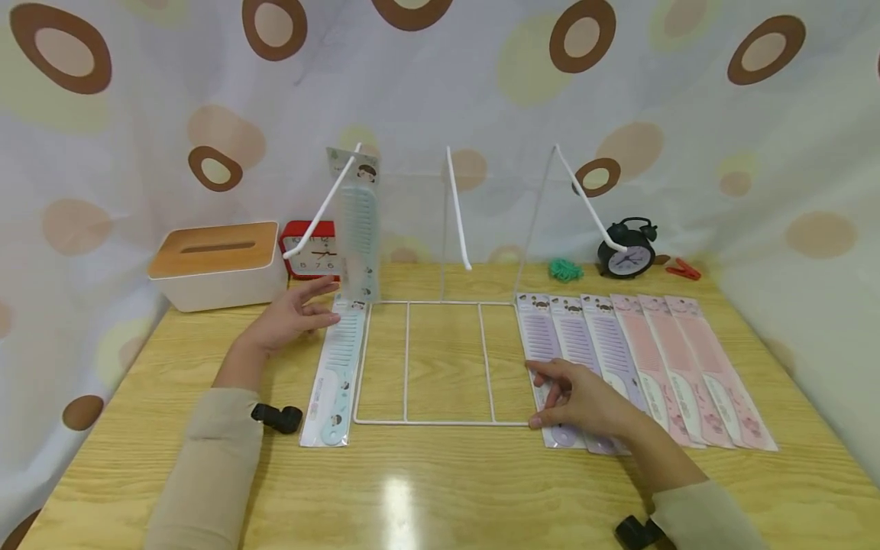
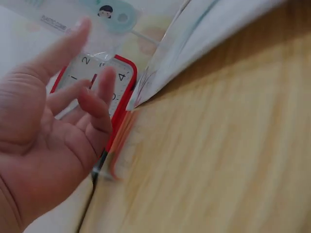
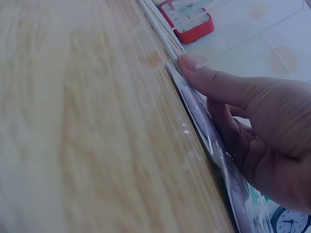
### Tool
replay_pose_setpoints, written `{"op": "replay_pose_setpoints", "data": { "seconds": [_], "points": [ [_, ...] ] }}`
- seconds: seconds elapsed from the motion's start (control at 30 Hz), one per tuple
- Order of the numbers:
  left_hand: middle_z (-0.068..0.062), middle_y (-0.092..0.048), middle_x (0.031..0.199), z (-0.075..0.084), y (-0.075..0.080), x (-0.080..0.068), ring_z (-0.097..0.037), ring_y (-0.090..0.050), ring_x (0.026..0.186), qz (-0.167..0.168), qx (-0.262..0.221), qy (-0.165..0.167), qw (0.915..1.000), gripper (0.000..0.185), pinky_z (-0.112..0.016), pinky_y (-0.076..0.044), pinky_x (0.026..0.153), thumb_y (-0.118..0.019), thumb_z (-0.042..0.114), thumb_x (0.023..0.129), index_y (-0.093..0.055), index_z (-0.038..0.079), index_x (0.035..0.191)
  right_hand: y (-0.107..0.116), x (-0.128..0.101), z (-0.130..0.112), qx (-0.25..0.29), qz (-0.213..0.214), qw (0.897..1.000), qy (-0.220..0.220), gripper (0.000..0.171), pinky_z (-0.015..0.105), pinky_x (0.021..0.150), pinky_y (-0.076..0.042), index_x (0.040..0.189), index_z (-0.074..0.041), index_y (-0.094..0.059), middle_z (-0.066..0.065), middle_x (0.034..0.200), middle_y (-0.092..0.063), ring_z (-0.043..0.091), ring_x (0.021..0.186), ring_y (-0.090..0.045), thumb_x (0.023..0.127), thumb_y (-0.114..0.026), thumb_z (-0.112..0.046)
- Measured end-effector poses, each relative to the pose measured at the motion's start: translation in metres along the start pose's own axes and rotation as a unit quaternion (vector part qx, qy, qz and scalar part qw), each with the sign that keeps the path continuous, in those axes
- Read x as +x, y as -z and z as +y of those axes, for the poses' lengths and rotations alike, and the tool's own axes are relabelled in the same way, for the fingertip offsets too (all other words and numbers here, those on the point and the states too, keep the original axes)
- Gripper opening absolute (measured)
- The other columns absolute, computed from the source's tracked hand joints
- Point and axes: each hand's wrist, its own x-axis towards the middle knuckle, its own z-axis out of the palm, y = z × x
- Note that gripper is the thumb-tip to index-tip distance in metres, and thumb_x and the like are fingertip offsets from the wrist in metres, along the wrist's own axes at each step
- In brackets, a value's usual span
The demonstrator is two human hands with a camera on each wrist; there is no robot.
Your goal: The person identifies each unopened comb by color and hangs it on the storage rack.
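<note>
A white wire rack [image 1: 440,422] with three upward-reaching prongs stands mid-table. From its left prong hangs a packaged blue comb [image 1: 360,229]. Another packaged blue comb [image 1: 337,382] lies along the rack's left side. My left hand [image 1: 292,317] is beside both packages, fingers spread loosely and holding nothing; whether a fingertip touches the packaging I cannot tell. To the right lie several overlapping packaged combs, purple ones [image 1: 539,332] nearest the rack and pink ones [image 1: 715,359] beyond. My right hand [image 1: 584,397] rests over the purple packages, fingers loosely bent, thumb by the rack's front right corner.
At the back left are a white tissue box [image 1: 209,289] with a wooden lid and a red square clock [image 1: 292,233], partly hidden. Behind the rack's right side sit a green bundle [image 1: 565,269], a black alarm clock [image 1: 627,260] and a red clip [image 1: 683,269]. A patterned curtain [image 1: 440,84] closes the back.
</note>
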Motion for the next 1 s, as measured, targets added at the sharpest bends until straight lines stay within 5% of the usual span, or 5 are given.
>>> {"op": "replay_pose_setpoints", "data": {
  "seconds": [0.3,0.53,0.7,0.87,1.0],
  "points": [
    [-0.012,-0.049,0.147,-0.006,-0.01,0.013,-0.025,-0.048,0.095,0.066,0.161,0.023,0.9844,0.079,-0.038,-0.04,0.09,-0.081,0.037,0.084,-0.044,0.018,0.152,0.001,-0.004,-0.003,-0.006,-0.002,1.0,0.007,0.094,0.023,0.066,-0.052,0.151,-0.005,-0.043,0.007,0.113,-0.056,0.009,0.077,-0.06,0.074,-0.088,-0.033],
    [-0.018,-0.059,0.131,-0.006,-0.009,0.015,-0.024,-0.052,0.101,0.064,0.134,0.014,0.9888,0.057,-0.031,-0.041,0.087,-0.079,0.018,0.087,-0.058,0.007,0.139,0.001,-0.002,-0.002,-0.006,0.001,1.0,0.007,0.094,0.023,0.064,-0.051,0.151,-0.005,-0.043,0.007,0.113,-0.056,0.009,0.076,-0.06,0.074,-0.089,-0.033],
    [-0.012,-0.063,0.111,0.024,-0.001,-0.002,-0.025,-0.051,0.101,0.024,0.17,0.025,0.9849,0.035,-0.033,-0.044,0.083,-0.075,0.026,0.09,-0.07,0.007,0.119,0.001,-0.002,-0.002,0.002,-0.001,1.0,0.007,0.094,0.023,0.064,-0.052,0.151,-0.003,-0.043,0.008,0.114,-0.056,0.009,0.076,-0.06,0.074,-0.089,-0.031],
    [-0.008,-0.066,0.096,0.071,0.005,-0.034,-0.022,-0.057,0.085,-0.031,0.173,-0.036,0.9839,0.025,-0.032,-0.049,0.073,-0.073,0.028,0.092,-0.07,0.007,0.106,0.001,-0.002,-0.003,0.011,-0.003,1.0,0.006,0.094,0.023,0.065,-0.052,0.151,-0.003,-0.042,0.009,0.115,-0.055,0.011,0.077,-0.06,0.073,-0.089,-0.031],
    [-0.005,-0.066,0.088,0.106,0.001,-0.064,-0.018,-0.063,0.073,-0.067,0.126,-0.153,0.9779,0.008,-0.028,-0.053,0.067,-0.067,0.013,0.096,-0.064,0.007,0.099,0.0,-0.002,-0.003,0.01,-0.002,1.0,0.005,0.095,0.024,0.064,-0.052,0.151,-0.003,-0.042,0.009,0.114,-0.055,0.011,0.076,-0.06,0.073,-0.089,-0.031]
  ]
}}
